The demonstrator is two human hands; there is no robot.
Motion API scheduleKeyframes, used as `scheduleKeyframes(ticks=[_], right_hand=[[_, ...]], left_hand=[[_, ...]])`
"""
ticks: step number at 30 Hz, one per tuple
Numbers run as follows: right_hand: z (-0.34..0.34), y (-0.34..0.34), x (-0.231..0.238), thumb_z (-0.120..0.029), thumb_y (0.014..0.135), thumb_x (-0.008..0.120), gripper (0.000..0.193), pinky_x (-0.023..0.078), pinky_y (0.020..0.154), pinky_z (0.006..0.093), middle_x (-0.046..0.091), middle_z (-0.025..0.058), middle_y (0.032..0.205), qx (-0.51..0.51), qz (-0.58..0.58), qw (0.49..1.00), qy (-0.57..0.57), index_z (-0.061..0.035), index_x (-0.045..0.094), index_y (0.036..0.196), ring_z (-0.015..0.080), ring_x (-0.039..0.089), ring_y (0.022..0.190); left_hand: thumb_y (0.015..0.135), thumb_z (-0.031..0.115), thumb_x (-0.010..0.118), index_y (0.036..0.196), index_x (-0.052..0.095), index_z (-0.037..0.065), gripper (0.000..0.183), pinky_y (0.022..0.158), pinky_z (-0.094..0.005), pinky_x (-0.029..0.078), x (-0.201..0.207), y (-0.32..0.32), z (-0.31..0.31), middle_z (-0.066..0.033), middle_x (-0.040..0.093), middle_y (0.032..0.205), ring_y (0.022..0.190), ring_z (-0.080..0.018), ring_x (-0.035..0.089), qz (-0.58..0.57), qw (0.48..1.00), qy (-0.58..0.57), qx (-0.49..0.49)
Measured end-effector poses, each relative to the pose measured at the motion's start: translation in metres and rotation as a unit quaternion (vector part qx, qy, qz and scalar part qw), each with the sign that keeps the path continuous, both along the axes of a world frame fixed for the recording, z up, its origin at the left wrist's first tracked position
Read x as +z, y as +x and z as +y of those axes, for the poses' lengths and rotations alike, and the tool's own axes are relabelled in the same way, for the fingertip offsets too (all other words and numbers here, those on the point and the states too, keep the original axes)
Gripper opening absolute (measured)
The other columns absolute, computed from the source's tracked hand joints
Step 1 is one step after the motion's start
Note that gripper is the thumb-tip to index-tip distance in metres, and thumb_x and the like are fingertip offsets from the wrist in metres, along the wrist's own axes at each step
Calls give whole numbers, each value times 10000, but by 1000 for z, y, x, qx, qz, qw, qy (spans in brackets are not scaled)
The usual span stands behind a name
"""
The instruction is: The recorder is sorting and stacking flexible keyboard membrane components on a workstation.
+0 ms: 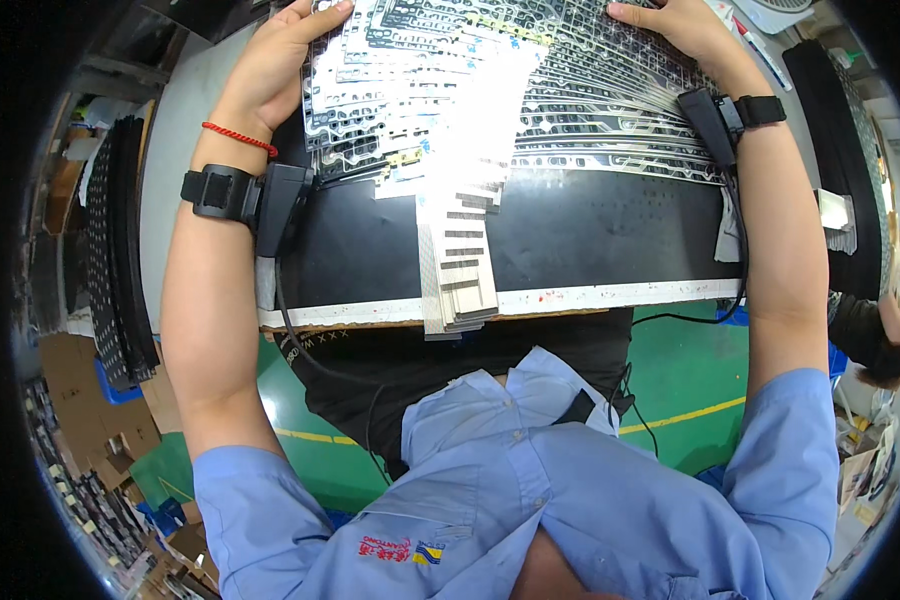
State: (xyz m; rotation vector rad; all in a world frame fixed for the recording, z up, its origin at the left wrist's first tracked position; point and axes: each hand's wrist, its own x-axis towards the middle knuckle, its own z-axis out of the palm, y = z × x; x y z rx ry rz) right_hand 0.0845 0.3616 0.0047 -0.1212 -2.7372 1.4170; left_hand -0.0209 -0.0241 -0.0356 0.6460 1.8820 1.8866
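A fanned stack of thin, flat sheets with black, white and clear circuit-like patterns [590, 110] spreads across the far part of the table. At its far left edge is my left hand [278, 70], thumb laid over the sheets and fingers curled by their side. My right hand [685, 35] grips the far right edge, its thumb on top; its other fingers are mostly cut off by the frame. A bundle of pale strips with dark bars [463, 250] runs from under the glare in the middle toward me and juts over the table's near edge.
The sheets lie on a black mat [600, 235] with a white front edge [610, 294]. Black devices are strapped to my left wrist [285, 210] and right wrist [708, 125], with cables hanging down. Pens [770, 65] lie far right. Another person [875, 335] is at the right.
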Motion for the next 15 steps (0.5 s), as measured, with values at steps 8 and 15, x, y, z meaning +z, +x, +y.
scheduleKeyframes(ticks=[8,15], right_hand=[[1,-4,-8,-114,798,790,186,475,665,271,668,31,799,28,24,998,53,-14,672,901,114,598,715],[-2,-4,-6,-133,788,805,225,482,674,274,675,38,807,22,26,999,40,-5,677,922,117,602,715]], left_hand=[[1009,152,516,1383,492,12,400,972,-281,503,4,4,5,-117,625,1277,1139,-155,616,-59,997,53,-4],[1014,188,517,1364,521,25,386,975,-283,502,5,3,2,-118,620,1287,1125,-150,623,-48,998,45,-21]])
